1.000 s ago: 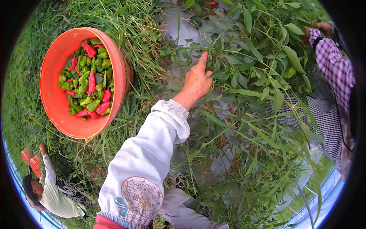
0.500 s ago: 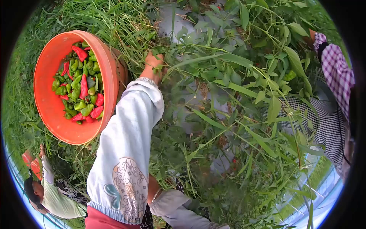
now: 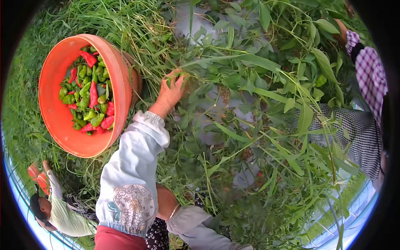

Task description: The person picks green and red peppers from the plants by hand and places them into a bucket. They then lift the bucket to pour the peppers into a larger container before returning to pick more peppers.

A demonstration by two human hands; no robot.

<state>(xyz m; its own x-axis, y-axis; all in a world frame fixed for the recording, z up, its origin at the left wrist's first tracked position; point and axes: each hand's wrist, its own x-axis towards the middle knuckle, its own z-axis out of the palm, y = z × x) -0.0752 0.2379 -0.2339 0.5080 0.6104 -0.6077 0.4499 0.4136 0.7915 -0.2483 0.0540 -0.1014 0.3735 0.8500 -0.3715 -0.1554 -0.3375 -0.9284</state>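
My left hand, in a pale sleeve with a printed patch, reaches up into the leaves to the right of the bucket. Its fingers are curled and pinch a leafy green stem at their tips. My right hand, with a bangle at the wrist, lies low in view, partly behind the left sleeve; its fingers are hidden. Left of my left hand, an orange bucket leans toward me. Inside are green peppers and several red peppers.
Dense pepper plants and long grass surround my hands, over grey plastic sheeting. A person in a purple checked sleeve reaches into the plants at right. Another person is at lower left, beside orange containers.
My left hand has drawn back slightly downward, its fingers now more visible at the stem. The right forearm has hardly shifted.
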